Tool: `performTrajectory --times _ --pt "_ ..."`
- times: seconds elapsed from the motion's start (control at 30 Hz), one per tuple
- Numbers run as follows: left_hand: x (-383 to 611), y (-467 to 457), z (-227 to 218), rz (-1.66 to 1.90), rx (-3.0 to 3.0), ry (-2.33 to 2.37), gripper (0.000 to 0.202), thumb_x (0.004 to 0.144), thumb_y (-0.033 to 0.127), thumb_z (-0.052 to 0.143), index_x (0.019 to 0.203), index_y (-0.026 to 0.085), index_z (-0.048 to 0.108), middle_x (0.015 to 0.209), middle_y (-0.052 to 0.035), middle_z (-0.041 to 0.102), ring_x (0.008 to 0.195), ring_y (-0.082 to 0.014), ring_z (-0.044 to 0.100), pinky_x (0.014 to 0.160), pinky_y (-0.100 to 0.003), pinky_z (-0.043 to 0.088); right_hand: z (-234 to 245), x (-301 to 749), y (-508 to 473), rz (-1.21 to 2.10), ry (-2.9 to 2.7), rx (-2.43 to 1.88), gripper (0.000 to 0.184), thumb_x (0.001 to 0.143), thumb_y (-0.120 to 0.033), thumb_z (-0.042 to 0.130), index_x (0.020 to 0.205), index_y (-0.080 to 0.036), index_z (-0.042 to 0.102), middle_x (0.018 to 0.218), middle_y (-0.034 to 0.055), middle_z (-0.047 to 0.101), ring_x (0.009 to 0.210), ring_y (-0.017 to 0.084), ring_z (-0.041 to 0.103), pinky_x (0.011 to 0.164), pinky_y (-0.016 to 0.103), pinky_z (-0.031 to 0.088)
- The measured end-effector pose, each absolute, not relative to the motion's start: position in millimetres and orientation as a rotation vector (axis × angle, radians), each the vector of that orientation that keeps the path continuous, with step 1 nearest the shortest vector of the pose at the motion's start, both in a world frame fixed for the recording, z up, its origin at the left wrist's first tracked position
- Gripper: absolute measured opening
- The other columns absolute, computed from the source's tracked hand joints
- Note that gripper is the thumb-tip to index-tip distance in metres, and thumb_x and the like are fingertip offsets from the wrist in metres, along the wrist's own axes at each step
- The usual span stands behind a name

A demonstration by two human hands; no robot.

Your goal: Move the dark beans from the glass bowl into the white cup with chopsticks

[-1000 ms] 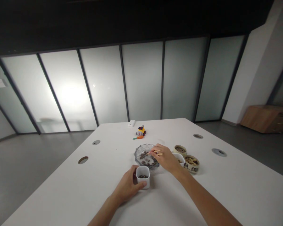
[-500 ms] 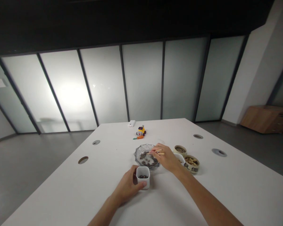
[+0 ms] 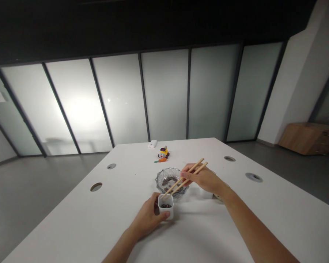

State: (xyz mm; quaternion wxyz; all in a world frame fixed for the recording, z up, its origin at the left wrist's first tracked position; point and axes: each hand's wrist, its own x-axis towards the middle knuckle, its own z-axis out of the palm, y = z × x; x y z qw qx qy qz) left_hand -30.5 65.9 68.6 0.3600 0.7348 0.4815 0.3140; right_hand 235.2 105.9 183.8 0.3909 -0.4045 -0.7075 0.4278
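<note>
My left hand [image 3: 150, 214] is wrapped round a small white square cup [image 3: 166, 213] that stands on the table and has several dark brown beans [image 3: 165, 206] in it. A pair of wooden chopsticks [image 3: 190, 176] is gripped in my right hand [image 3: 201, 178]. Their tips reach into the cup's mouth, above the beans; whether anything is pinched between them I cannot tell. Just behind the cup sits a clear glass bowl [image 3: 159, 182] with a scalloped rim, with more dark beans spread over its bottom. My right hand covers part of the bowl's right edge.
Partly hidden by my right forearm, a white cup [image 3: 206, 194] and a cream-coloured bowl [image 3: 218, 198] stand to the right. Farther back are an orange toy carrot [image 3: 162, 160], a yellow toy vehicle [image 3: 163, 153] and a white device [image 3: 152, 144]. Round holes [image 3: 96, 186] pierce the white table [image 3: 112, 219].
My right hand has turned and drawn the chopsticks from the glass bowl back to the white cup. The forearm now covers most of the bowls at right. My left hand stays on the cup.
</note>
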Motion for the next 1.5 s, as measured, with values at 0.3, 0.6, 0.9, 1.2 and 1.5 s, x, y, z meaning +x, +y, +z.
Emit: performTrajectory --times 0.3,0.6,0.9,1.2,1.5 --pt "-30.1 66.1 68.3 0.838 1.885 1.192 0.043 0.085 0.042 0.076 0.117 0.019 0.060 0.111 -0.0076 0.075 0.100 -0.0266 0.067 0.087 -0.032 0.048 143.2 231.8 133.9 0.343 -1.929 -0.989 0.038 0.103 -0.046 0.056 0.082 -0.022 0.076 0.087 0.0074 0.078 0.085 0.024 0.073 0.084 0.037 0.059" --pt "-32.1 67.8 64.2 0.852 1.909 1.181 0.040 0.085 0.040 0.076 0.116 0.020 0.061 0.110 -0.0061 0.075 0.099 -0.0260 0.067 0.086 -0.031 0.049 113.0 215.0 136.7 0.390 -1.986 -0.954 0.032 0.105 -0.040 0.058 0.084 -0.024 0.076 0.090 0.0064 0.077 0.086 0.024 0.071 0.084 0.037 0.059" --pt "-30.2 66.1 69.3 0.835 1.886 1.201 0.040 0.083 0.036 0.076 0.116 0.020 0.061 0.109 -0.0054 0.074 0.098 -0.0257 0.066 0.087 -0.031 0.048 119.8 216.9 134.4 0.397 -2.016 -0.956 0.031 0.106 -0.040 0.057 0.085 -0.024 0.075 0.090 0.0057 0.076 0.087 0.024 0.071 0.086 0.036 0.057" --pt "-30.1 65.6 68.1 0.840 1.885 1.183 0.041 0.085 0.042 0.075 0.115 0.019 0.060 0.106 -0.0055 0.073 0.095 -0.0248 0.066 0.083 -0.031 0.047 122.8 220.4 133.1 0.325 -2.031 -1.019 0.032 0.107 -0.040 0.057 0.085 -0.023 0.072 0.090 0.0063 0.076 0.086 0.023 0.071 0.083 0.034 0.055" --pt "-30.4 66.0 67.7 0.838 1.892 1.202 0.041 0.085 0.043 0.076 0.116 0.019 0.061 0.106 -0.0057 0.074 0.095 -0.0251 0.066 0.084 -0.031 0.047 128.6 217.0 127.5 0.347 -2.052 -0.993 0.031 0.106 -0.036 0.058 0.084 -0.024 0.075 0.091 0.0066 0.077 0.085 0.024 0.073 0.082 0.035 0.057"
